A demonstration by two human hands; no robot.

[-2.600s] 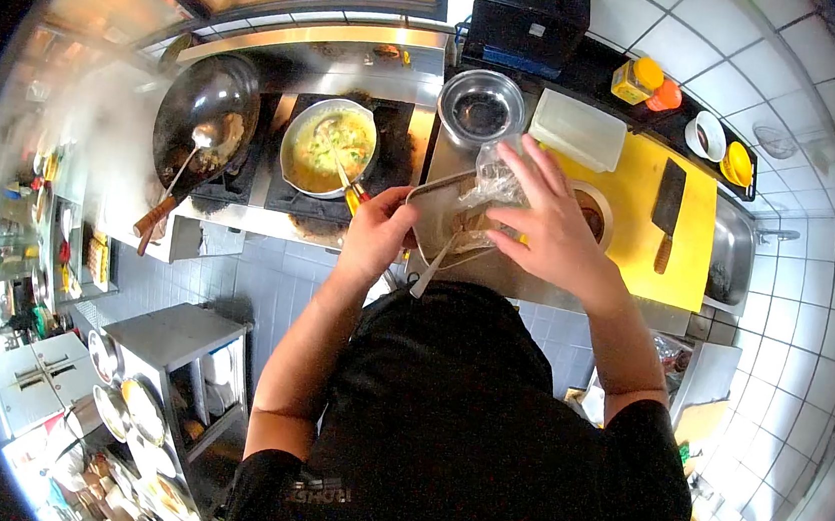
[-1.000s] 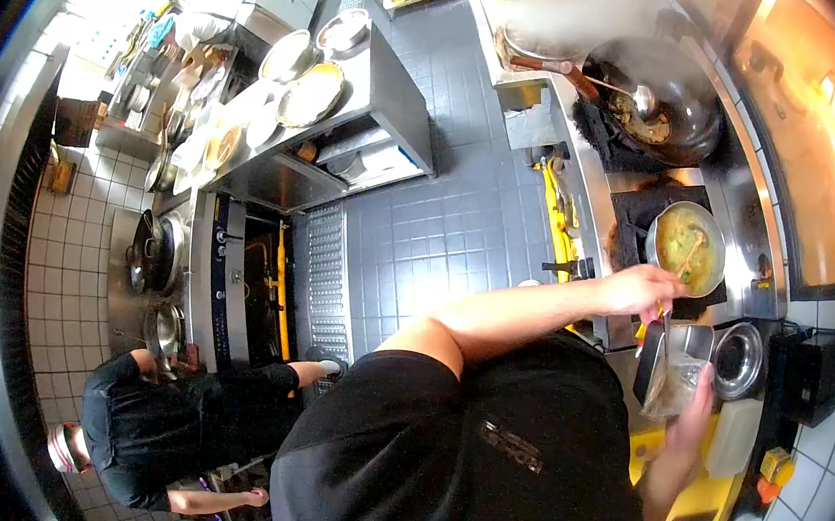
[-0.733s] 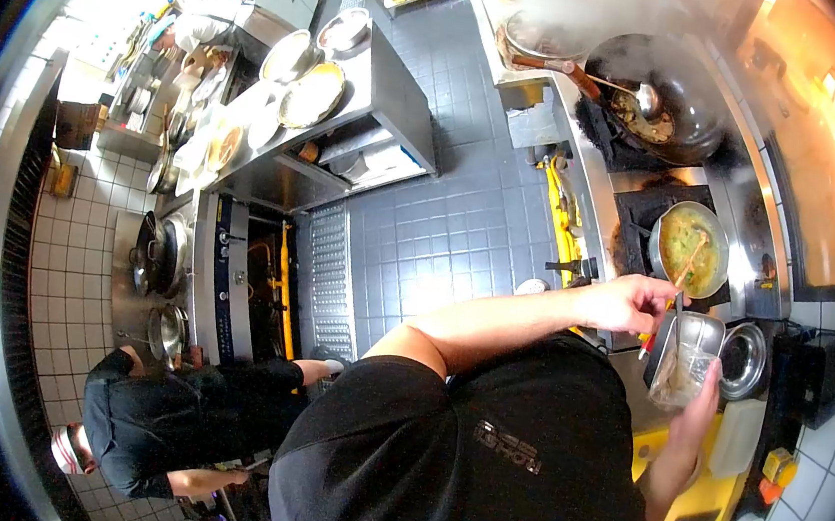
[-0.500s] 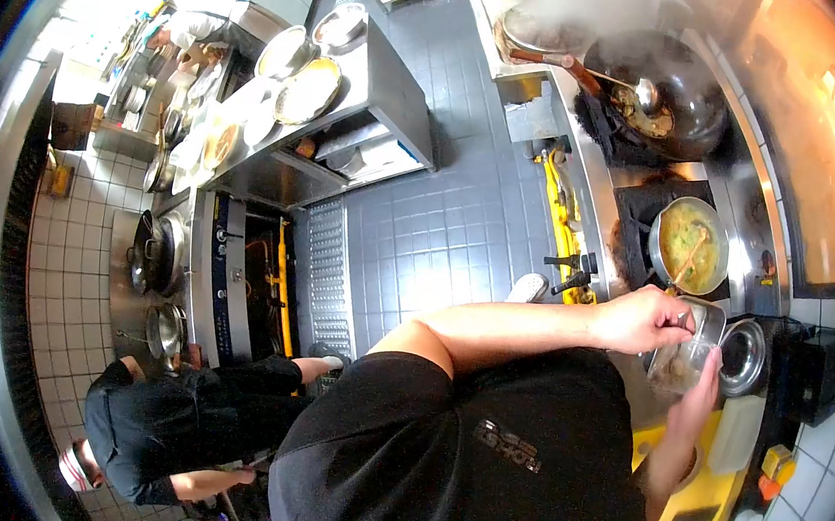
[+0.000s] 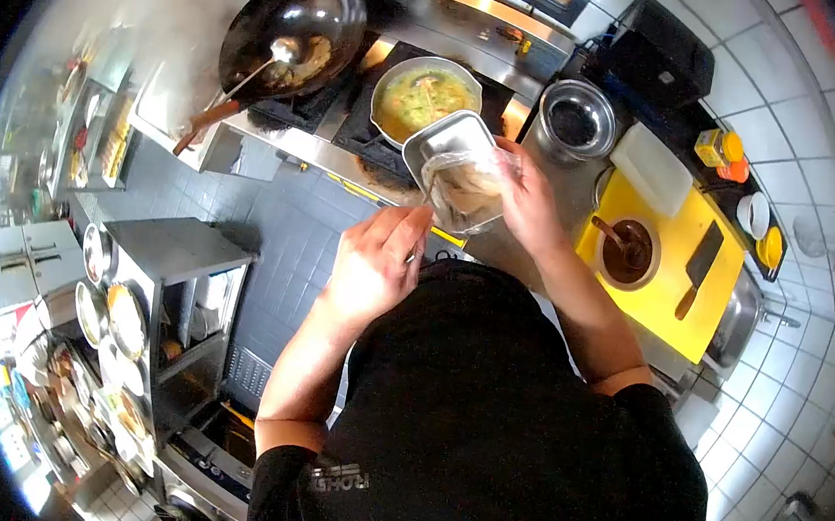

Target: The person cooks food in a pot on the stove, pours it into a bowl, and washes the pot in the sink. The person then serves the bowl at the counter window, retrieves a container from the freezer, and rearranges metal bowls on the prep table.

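Note:
My left hand (image 5: 377, 260) is closed round the handle of a spoon (image 5: 412, 255), whose far end goes toward the bag. With my right hand (image 5: 531, 199) I grip the side of a metal tray (image 5: 441, 134), tilted beside the pot. Inside the tray a clear plastic bag (image 5: 467, 183) holds a pale brown substance. Behind the tray, a pot (image 5: 410, 104) of yellow-green soup sits on the stove with a utensil in it. To the left, a wok (image 5: 310, 24) holds a ladle (image 5: 285, 49) and some food.
A metal bowl (image 5: 577, 122), a translucent container (image 5: 651, 170) and a yellow board (image 5: 670, 303) lie to the right. On the board are a bowl of dark sauce (image 5: 629, 254) and a cleaver (image 5: 705, 254). A steel cabinet (image 5: 174, 232) with plates stands lower left. Steam rises at upper left.
The view has swung back toward the stove and counter, so the co-worker is out of sight. The tray is tilted near the pot, and my left hand has drawn back to its near edge.

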